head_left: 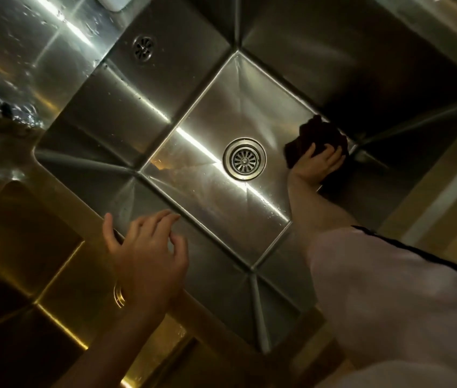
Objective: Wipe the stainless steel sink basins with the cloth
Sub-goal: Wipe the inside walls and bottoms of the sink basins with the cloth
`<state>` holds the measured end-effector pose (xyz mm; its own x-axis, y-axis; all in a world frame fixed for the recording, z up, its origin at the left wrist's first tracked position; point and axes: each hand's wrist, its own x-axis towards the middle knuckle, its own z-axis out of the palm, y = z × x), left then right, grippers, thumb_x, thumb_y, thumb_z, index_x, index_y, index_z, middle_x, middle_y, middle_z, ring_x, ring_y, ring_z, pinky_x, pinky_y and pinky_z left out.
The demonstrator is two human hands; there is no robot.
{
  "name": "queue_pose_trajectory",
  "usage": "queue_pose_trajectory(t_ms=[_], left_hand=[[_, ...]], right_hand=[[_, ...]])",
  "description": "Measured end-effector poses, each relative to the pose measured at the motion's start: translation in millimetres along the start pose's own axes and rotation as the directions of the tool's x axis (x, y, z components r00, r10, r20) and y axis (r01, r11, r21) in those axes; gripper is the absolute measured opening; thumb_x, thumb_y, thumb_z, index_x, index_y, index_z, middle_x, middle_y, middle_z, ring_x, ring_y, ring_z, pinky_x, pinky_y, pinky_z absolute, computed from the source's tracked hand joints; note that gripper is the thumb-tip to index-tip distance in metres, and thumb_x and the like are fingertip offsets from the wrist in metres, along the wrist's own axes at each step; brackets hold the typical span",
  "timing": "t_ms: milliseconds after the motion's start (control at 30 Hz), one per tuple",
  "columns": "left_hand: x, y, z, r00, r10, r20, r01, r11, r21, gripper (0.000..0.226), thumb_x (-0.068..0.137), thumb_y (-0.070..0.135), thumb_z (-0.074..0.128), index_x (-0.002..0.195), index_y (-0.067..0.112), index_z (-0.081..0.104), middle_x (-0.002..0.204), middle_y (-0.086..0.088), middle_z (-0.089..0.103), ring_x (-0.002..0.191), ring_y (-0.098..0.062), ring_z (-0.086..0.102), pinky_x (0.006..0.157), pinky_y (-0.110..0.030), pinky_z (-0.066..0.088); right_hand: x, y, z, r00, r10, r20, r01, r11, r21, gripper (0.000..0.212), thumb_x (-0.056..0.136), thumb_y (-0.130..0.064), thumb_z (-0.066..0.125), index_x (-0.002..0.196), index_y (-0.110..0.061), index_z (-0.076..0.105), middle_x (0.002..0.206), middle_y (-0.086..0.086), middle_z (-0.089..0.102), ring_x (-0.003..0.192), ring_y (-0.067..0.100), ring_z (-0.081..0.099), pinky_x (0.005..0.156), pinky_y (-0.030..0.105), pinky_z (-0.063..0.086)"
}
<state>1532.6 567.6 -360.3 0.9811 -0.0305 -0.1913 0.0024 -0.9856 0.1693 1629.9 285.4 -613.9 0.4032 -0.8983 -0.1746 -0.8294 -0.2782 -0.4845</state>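
Observation:
A deep stainless steel sink basin [207, 113] fills the middle of the view, with a round drain strainer [244, 159] in its floor. My right hand [318, 163] is down inside the basin, pressing a dark cloth [319, 135] against the floor at the right-hand corner, just right of the drain. My left hand [146, 253] rests on the basin's near-left rim, fingers spread, holding nothing. A ring-like bangle [118, 295] sits at its wrist.
A round overflow grille [143, 49] is set in the basin's far wall. A wet steel counter [25, 51] lies at the upper left. A second basin [11, 289] lies at the lower left. My pale sleeve [389, 303] covers the lower right.

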Motion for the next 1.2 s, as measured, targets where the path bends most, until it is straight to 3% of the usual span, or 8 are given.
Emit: queue_pose_trajectory(t_ms=[200, 367, 500, 567, 767, 900, 1100, 1200], left_hand=[[0.0, 0.4, -1.3, 1.000, 0.000, -0.022, -0.001, 1.000, -0.016, 0.032, 0.088, 0.025, 0.047, 0.110, 0.016, 0.069, 0.109, -0.001, 0.069, 0.105, -0.019, 0.060, 0.118, -0.052, 0.009], [-1.1, 0.9, -1.8, 1.000, 0.006, -0.026, -0.006, 1.000, -0.009, 0.034, 0.089, 0.024, 0.045, 0.110, 0.014, 0.070, 0.109, -0.004, 0.070, 0.106, -0.020, 0.061, 0.116, -0.056, 0.012], [0.9, 0.6, -0.8, 1.000, 0.015, -0.017, -0.015, 1.000, 0.018, 0.038, 0.089, 0.027, 0.041, 0.111, 0.015, 0.069, 0.111, -0.004, 0.069, 0.108, -0.022, 0.060, 0.116, -0.056, 0.010], [1.6, 0.0, 0.0, 1.000, 0.016, -0.006, -0.016, 0.999, 0.037, 0.038, 0.089, 0.028, 0.040, 0.112, 0.015, 0.069, 0.112, -0.004, 0.069, 0.109, -0.023, 0.060, 0.115, -0.058, 0.012], [2.9, -0.9, 1.1, 0.999, -0.017, 0.044, 0.013, 0.997, 0.079, 0.040, 0.089, 0.030, 0.038, 0.114, 0.018, 0.067, 0.113, -0.003, 0.069, 0.111, -0.023, 0.059, 0.116, -0.057, 0.011], [2.4, -3.7, 3.3, 0.999, -0.018, 0.044, 0.014, 0.995, 0.100, 0.040, 0.088, 0.032, 0.039, 0.114, 0.020, 0.066, 0.113, -0.002, 0.069, 0.111, -0.022, 0.059, 0.116, -0.056, 0.010], [3.1, -3.5, 3.1, 0.999, -0.021, 0.035, 0.018, 0.996, 0.082, 0.039, 0.089, 0.030, 0.039, 0.114, 0.019, 0.067, 0.114, -0.001, 0.068, 0.112, -0.022, 0.058, 0.117, -0.054, 0.009], [3.4, -1.9, 2.7, 0.999, -0.030, 0.034, 0.027, 0.996, 0.088, 0.039, 0.088, 0.030, 0.039, 0.113, 0.019, 0.066, 0.113, -0.001, 0.068, 0.112, -0.021, 0.058, 0.117, -0.055, 0.010]], right_hand=[[3.4, -16.8, 4.0, 0.999, -0.010, 0.034, 0.012, 0.998, -0.063, 0.043, 0.097, -0.034, 0.043, 0.133, -0.010, 0.048, 0.153, 0.007, 0.032, 0.145, 0.029, 0.017, 0.118, 0.033, 0.009], [15.5, -43.2, 19.8, 0.964, -0.229, 0.134, 0.241, 0.968, -0.076, 0.042, 0.096, -0.035, 0.044, 0.130, -0.011, 0.050, 0.152, 0.005, 0.033, 0.145, 0.027, 0.020, 0.117, 0.029, 0.007], [12.7, -73.0, 40.3, 0.935, -0.313, 0.167, 0.320, 0.947, -0.017, 0.039, 0.095, -0.033, 0.047, 0.127, -0.011, 0.053, 0.150, 0.005, 0.036, 0.144, 0.026, 0.022, 0.118, 0.029, 0.010], [9.5, -87.8, 51.5, 0.892, -0.401, 0.207, 0.405, 0.914, 0.023, 0.037, 0.094, -0.031, 0.050, 0.125, -0.011, 0.055, 0.149, 0.006, 0.038, 0.144, 0.026, 0.023, 0.119, 0.030, 0.013], [22.9, -147.9, 85.6, 0.653, -0.642, 0.402, 0.644, 0.750, 0.151, 0.034, 0.090, -0.024, 0.059, 0.122, -0.012, 0.058, 0.149, 0.005, 0.038, 0.145, 0.025, 0.022, 0.117, 0.028, 0.018], [23.5, -173.2, 103.8, 0.581, -0.687, 0.437, 0.697, 0.697, 0.169, 0.035, 0.089, -0.025, 0.061, 0.122, -0.014, 0.057, 0.150, 0.002, 0.037, 0.146, 0.023, 0.020, 0.118, 0.029, 0.021], [1.3, -169.0, 106.8, 0.547, -0.713, 0.438, 0.726, 0.665, 0.177, 0.035, 0.088, -0.026, 0.061, 0.121, -0.013, 0.058, 0.148, 0.003, 0.040, 0.144, 0.022, 0.024, 0.116, 0.025, 0.017], [-31.3, -155.1, 99.4, 0.449, -0.755, 0.478, 0.749, 0.610, 0.259, 0.033, 0.085, -0.023, 0.065, 0.115, -0.011, 0.061, 0.144, 0.004, 0.045, 0.142, 0.023, 0.028, 0.114, 0.023, 0.018]])
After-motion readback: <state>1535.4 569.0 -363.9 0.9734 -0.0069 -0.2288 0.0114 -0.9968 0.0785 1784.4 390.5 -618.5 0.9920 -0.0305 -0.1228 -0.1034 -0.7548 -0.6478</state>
